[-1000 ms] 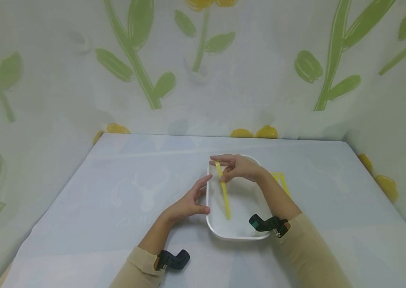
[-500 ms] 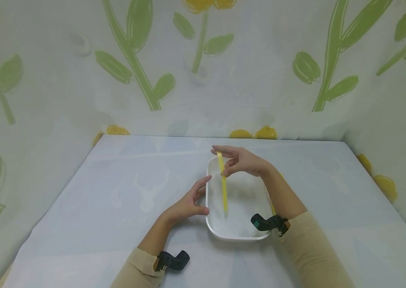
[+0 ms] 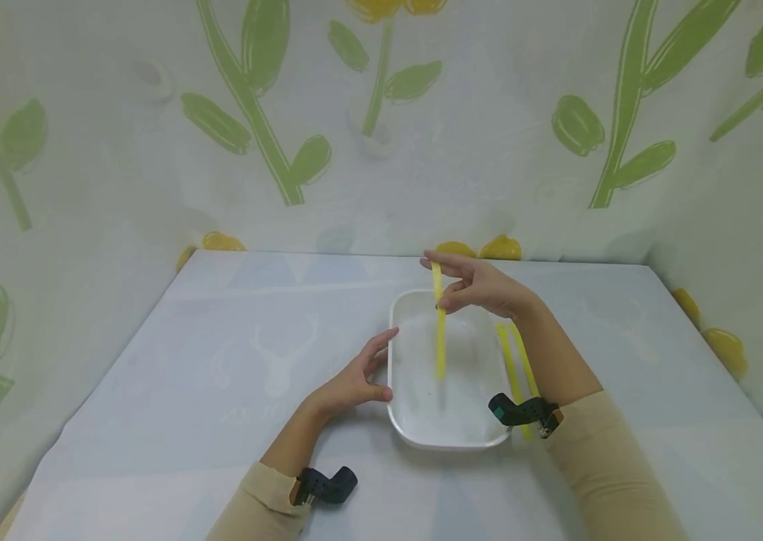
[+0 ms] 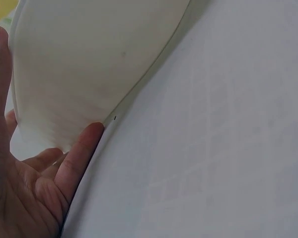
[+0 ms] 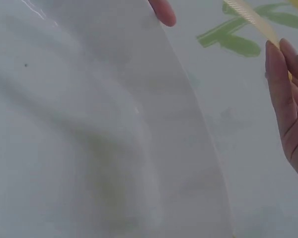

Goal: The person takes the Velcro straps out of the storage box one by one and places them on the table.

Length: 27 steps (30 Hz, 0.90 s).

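Note:
My right hand pinches a thin yellow strip between thumb and fingers. The strip hangs nearly upright over a white rounded container, its lower end above the container's floor. Fine cross ridges show on the strip in the right wrist view. My left hand rests against the container's left side, thumb and fingers spread. In the left wrist view the fingers of the left hand touch the outer wall of the container. A fingertip shows at the rim in the right wrist view.
More yellow strips lie on the table just right of the container, partly hidden by the right forearm. A pale cloth covers the table. A flower-patterned backdrop stands behind and at both sides.
My right hand has lifted away and to the right, raising the yellow strip and bringing it over the container's middle. The left hand and the container stay in place.

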Each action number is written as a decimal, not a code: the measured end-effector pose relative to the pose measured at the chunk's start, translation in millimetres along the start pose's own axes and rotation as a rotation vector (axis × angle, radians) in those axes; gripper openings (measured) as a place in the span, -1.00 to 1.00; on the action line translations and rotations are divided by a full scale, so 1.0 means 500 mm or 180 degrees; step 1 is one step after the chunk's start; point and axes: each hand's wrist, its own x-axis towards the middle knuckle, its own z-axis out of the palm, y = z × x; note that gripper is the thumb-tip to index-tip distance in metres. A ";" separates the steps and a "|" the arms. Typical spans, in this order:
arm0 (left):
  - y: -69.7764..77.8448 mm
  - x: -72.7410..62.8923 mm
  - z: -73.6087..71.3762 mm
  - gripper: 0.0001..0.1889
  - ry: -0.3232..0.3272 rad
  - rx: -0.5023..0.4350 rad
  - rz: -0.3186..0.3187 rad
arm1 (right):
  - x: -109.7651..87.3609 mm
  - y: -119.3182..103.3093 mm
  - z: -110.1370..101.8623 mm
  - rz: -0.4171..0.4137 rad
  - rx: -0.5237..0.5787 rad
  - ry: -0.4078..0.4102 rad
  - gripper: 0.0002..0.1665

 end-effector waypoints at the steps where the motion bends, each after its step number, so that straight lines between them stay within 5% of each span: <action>1: 0.000 0.000 0.000 0.18 -0.0006 -0.0010 0.0022 | -0.003 -0.002 -0.005 0.0008 -0.0004 0.0009 0.00; 27: 0.003 -0.004 -0.003 0.15 -0.0042 -0.0074 0.0039 | -0.107 -0.025 -0.128 0.0415 -0.0346 0.0405 0.00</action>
